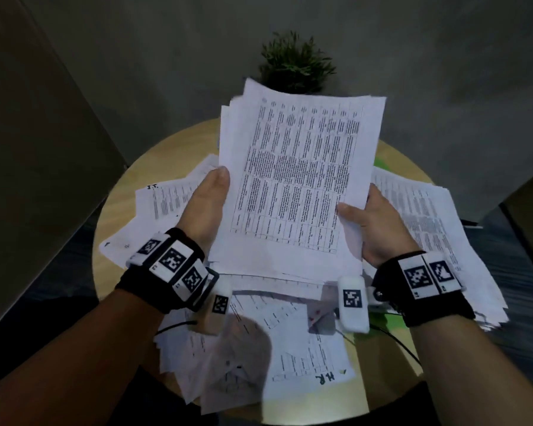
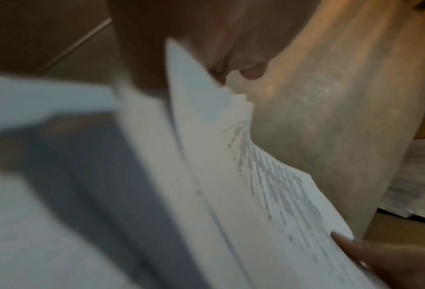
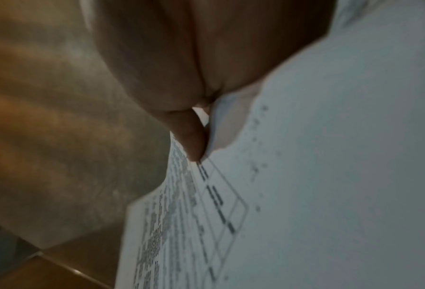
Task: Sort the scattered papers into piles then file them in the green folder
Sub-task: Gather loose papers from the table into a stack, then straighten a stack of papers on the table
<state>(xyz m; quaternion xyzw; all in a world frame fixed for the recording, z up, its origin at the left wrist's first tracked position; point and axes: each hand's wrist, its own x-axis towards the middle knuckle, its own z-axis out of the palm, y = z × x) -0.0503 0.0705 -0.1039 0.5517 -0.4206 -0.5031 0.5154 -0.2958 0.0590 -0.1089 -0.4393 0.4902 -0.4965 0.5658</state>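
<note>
Both hands hold up a stack of printed papers above the round wooden table. My left hand grips the stack's left edge, thumb on top. At the right edge, my right hand pinches the stack with its thumb on the front sheet. The top sheet carries a dense printed table. In the left wrist view the stack shows edge-on, blurred; in the right wrist view a thumb presses on the sheet. Bits of the green folder peek out from under loose papers, with another green patch near my right wrist.
Loose sheets lie scattered on the table: a pile at the right, sheets at the left, and more in front, one marked "HR". A small green plant stands at the table's far edge. Thin black cables trail from the wristbands.
</note>
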